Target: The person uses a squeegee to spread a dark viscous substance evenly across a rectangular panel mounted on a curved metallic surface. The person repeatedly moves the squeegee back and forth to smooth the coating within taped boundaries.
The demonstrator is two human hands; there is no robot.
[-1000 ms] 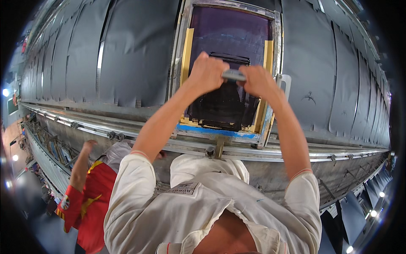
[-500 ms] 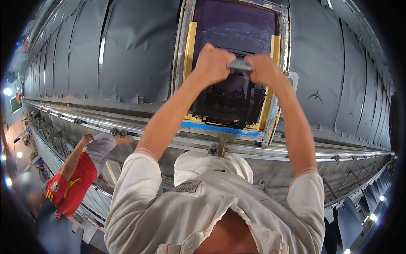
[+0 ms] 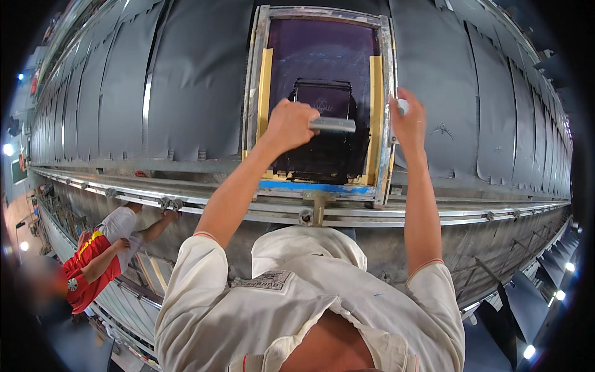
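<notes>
My left hand [image 3: 290, 127] is closed on the left end of a squeegee [image 3: 334, 124] with a grey handle, over the ink-covered mesh of a screen printing frame [image 3: 261, 80]. Thick black ink [image 3: 319, 162] covers the near half of the mesh, where a small figure shows faintly just beyond the squeegee. At the frame's right side my right hand [image 3: 411, 121] is closed around a pale handle [image 3: 403, 107], mostly hidden by the fingers. Tan tape strips [image 3: 375, 118] run inside both long sides, and blue tape [image 3: 291, 185] crosses the near edge.
Dark grey sheets [image 3: 195, 80] lie along the long table on both sides. One sheet to the right carries a small black printed figure [image 3: 442, 129]. A metal rail [image 3: 384, 217] runs along the near edge. At the lower left, a person in red and white [image 3: 99, 254] stands by the rail.
My right hand has left the squeegee and taken hold of the handle at the frame's right side. The left hand keeps the squeegee. In view, the frame sits further left.
</notes>
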